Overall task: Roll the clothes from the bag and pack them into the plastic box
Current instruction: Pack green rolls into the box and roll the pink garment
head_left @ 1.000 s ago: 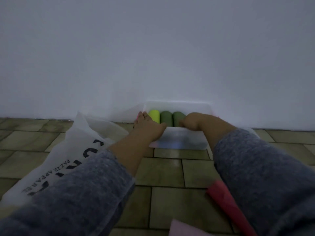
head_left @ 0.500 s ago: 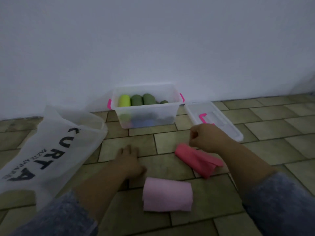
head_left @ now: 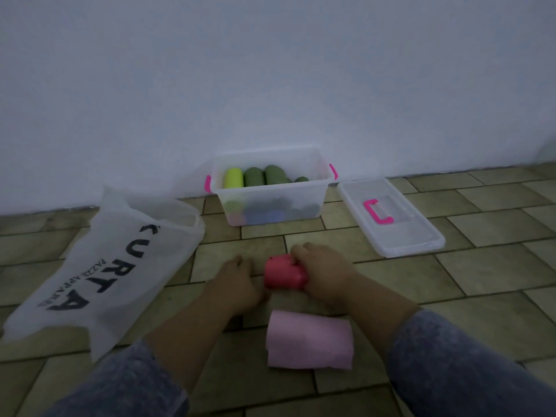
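A clear plastic box [head_left: 313, 203] with pink handles stands against the wall, holding a yellow roll and several green rolls on top of darker ones. On the tiled floor in front of it lies a red rolled cloth [head_left: 281, 273]. My right hand [head_left: 326, 273] grips its right end, fingers curled over the top. My left hand [head_left: 236, 281] rests flat on the floor just left of the roll. A light pink rolled cloth [head_left: 310, 341] lies nearer to me, between my forearms. The white bag [head_left: 99, 266] printed KURTA lies at the left.
The box's clear lid [head_left: 406, 236] with a pink handle lies on the floor to the right of the box. A white wall rises behind. Tiled floor stretches to the right of my arms.
My hands have drawn back from the box to the floor. The red cloth, loose half a second ago, is now a tight roll under my right hand, and my left hand has come closer.
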